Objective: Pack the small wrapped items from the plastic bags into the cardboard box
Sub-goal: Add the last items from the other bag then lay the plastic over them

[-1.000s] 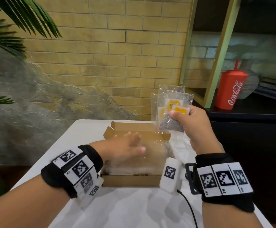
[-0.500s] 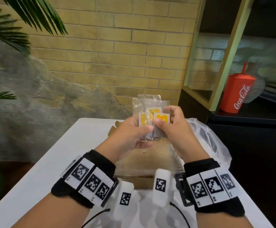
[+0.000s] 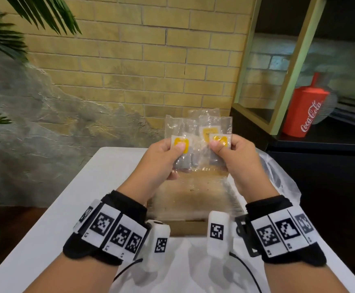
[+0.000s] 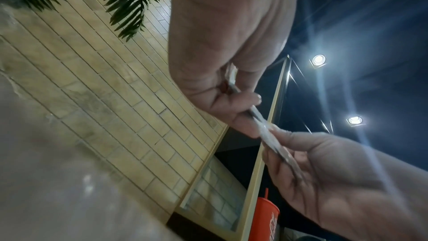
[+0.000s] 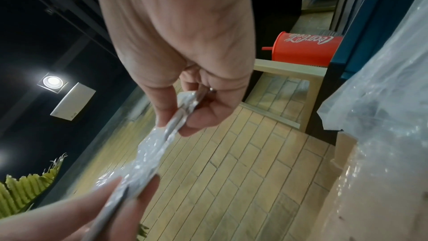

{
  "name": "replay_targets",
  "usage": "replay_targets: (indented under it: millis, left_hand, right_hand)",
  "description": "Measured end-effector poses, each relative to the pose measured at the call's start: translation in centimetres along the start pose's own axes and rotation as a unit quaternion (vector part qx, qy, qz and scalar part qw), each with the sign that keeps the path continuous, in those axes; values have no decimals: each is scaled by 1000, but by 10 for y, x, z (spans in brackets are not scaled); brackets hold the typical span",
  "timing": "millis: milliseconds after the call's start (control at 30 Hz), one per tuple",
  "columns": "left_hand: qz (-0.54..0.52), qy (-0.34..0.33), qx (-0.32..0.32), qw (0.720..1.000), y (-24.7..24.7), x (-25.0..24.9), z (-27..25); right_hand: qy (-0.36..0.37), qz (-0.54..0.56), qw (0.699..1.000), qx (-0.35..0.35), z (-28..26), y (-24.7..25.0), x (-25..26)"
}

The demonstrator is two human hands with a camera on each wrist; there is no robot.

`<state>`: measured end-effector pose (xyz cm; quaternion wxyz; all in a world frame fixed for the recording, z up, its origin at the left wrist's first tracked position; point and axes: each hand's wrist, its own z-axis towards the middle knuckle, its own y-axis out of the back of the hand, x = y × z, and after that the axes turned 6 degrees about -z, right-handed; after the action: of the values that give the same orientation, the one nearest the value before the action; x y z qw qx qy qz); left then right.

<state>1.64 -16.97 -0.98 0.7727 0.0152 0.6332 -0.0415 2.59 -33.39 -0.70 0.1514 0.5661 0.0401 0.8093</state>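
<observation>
Both hands are up in front of me, each pinching clear packets: my left hand (image 3: 161, 163) has its thumb pressed on the yellow label of one wrapped packet (image 3: 181, 152), fingers curled behind it, while my right hand (image 3: 239, 163) clamps a small fan of wrapped packets (image 3: 211, 134) between thumb and curled fingers. The two lots overlap at the middle and their clear tops stand upright toward twelve o'clock. From my left wrist the plastic shows edge-on as a thin strip running from one hand's fingers (image 4: 234, 114) into the other's; from my right wrist it is a crinkled, shiny band (image 5: 162, 135) between the two grips. Directly below my hands, toward six o'clock, the cardboard box (image 3: 190, 228) sits open on the white table (image 3: 51, 225), with a layer of clear-wrapped items (image 3: 191, 197) already lying flat inside — how many, I cannot tell. At three o'clock of the box, a large crumpled plastic bag (image 3: 282, 178) lies on the table just beside it. Farther off, toward two o'clock, a red Coca-Cola cup (image 3: 305, 111) stands on a dark cabinet top, and palm fronds (image 3: 9, 24) hang in at ten o'clock against the brick wall (image 3: 151, 60).
</observation>
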Motion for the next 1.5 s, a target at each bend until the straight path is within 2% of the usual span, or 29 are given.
replay_targets:
  millis: [100, 200, 267, 333, 467, 500, 567, 600, 633, 700, 767, 900, 967, 1067, 1100, 1133, 1233, 1267, 1300, 1333, 1400, 1433, 1500]
  left_hand:
    - [1, -31, -44, 999, 12, -6, 1]
    - [-46, -50, -84, 994, 22, -16, 2]
    - [-70, -58, -102, 991, 26, -21, 2]
    - [-69, -60, -113, 989, 30, -21, 2]
    - [-45, -54, -113, 991, 31, -22, 2]
    - [-41, -51, -106, 992, 30, -23, 2]
    - [-33, -43, -91, 994, 29, -24, 0]
    - [-28, -38, -82, 995, 28, -25, 0]
    - [-23, -34, -74, 996, 28, -24, -1]
    - [-17, -31, -62, 997, 28, -24, -2]
    - [-17, -30, -59, 998, 29, -24, -1]
    - [-24, -25, -58, 998, 31, -25, 0]
    - [-29, -19, -63, 997, 32, -25, 1]
    - [-35, -13, -64, 997, 34, -24, 3]
    - [-35, -12, -63, 997, 35, -24, 3]
    - [-33, -13, -59, 998, 35, -24, 3]
    - [-6, -24, -36, 999, 36, -21, 3]
    - [1, -29, -31, 999, 36, -19, 3]
    - [3, -32, -31, 999, 35, -18, 3]
    - [3, -35, -34, 999, 35, -16, 3]
    - [5, -40, -41, 998, 34, -13, 5]
    - [7, -43, -40, 998, 33, -11, 5]
    - [14, -50, -27, 998, 30, -9, 5]
  right_hand:
    - [0, -39, 999, -20, 10, 10, -1]
    - [4, -146, 989, 20, 26, 14, 2]
    - [25, -259, 964, 49, 36, 12, 4]
    - [44, -354, 928, 109, 41, 8, 7]
    - [47, -500, 827, 252, 39, -5, 3]
    - [45, -543, 786, 290, 37, -10, 2]
    - [33, -634, 684, 361, 34, -17, 4]
    - [27, -660, 646, 382, 34, -20, 7]
    - [15, -669, 629, 396, 34, -22, 10]
    - [-3, -647, 645, 407, 35, -23, 14]
    - [1, -620, 681, 390, 37, -21, 14]
    - [98, -541, 778, 304, 35, -18, 3]
    - [132, -507, 809, 267, 33, -19, 1]
    - [145, -454, 854, 211, 32, -18, 5]
    - [142, -450, 854, 219, 32, -17, 5]
    - [133, -460, 842, 249, 32, -16, 3]
    - [93, -543, 755, 356, 29, -16, -5]
    - [89, -541, 756, 357, 30, -15, -5]
    - [86, -514, 781, 345, 31, -14, -2]
    - [78, -464, 819, 330, 31, -12, 4]
    - [22, -305, 894, 327, 28, -10, 17]
    - [-11, -223, 916, 334, 25, -11, 24]
    - [-29, -147, 935, 321, 20, -17, 30]
